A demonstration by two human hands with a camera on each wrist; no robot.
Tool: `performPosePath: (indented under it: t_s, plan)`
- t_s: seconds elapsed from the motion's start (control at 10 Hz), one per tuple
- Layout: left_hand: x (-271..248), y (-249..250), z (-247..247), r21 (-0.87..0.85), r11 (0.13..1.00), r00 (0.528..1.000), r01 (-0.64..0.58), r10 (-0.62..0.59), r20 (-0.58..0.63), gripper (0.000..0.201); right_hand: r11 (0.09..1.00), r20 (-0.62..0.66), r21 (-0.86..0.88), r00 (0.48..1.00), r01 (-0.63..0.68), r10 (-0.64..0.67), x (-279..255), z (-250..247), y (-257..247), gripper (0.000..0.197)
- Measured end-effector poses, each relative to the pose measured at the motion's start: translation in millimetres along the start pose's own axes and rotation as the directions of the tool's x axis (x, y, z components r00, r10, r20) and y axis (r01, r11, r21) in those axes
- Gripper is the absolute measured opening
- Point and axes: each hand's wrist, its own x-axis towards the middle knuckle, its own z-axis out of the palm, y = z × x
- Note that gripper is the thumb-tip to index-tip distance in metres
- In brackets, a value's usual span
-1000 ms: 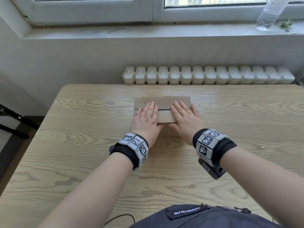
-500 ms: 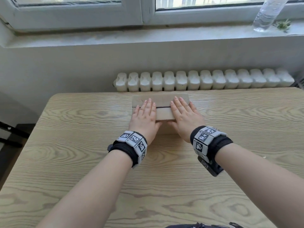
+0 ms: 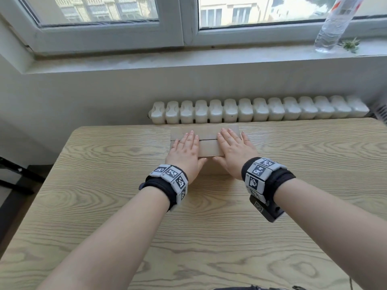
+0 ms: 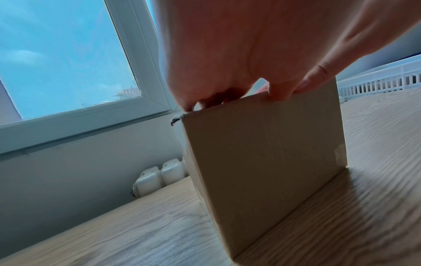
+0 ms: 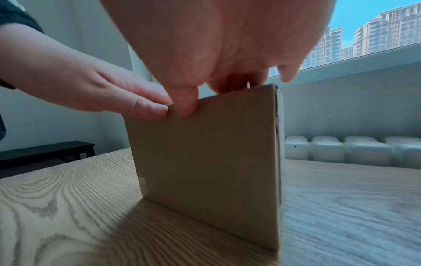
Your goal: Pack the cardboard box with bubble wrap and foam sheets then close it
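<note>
A small brown cardboard box (image 3: 208,146) stands on the wooden table (image 3: 104,185) near its far edge, its top flaps folded down and meeting at a dark seam. My left hand (image 3: 185,150) lies flat on the left half of the top, fingers straight. On the right half my right hand (image 3: 234,149) lies flat the same way. The left wrist view shows the box's front wall (image 4: 262,153) under my left hand (image 4: 239,63). The right wrist view shows the box (image 5: 205,153) with both thumbs at its top edge. No bubble wrap or foam shows.
A white radiator (image 3: 259,110) runs behind the table's far edge. A clear plastic bottle (image 3: 333,28) stands on the windowsill at the right. A dark bench (image 5: 45,153) sits left of the table.
Both hands stay flat on the box top. The head view has tilted up, so the window shows more and the box sits closer to the far edge in view.
</note>
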Motion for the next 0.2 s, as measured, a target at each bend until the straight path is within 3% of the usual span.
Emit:
performPosePath:
  t_s: [0.2]
  plan:
    - [-10.4,-0.7,-12.0,-0.016,1.000,0.998,-0.014,0.013,-0.066,0.070,1.000,-0.027,0.002,1.000,-0.015,0.015,-15.0,-15.2,-4.8,0.067]
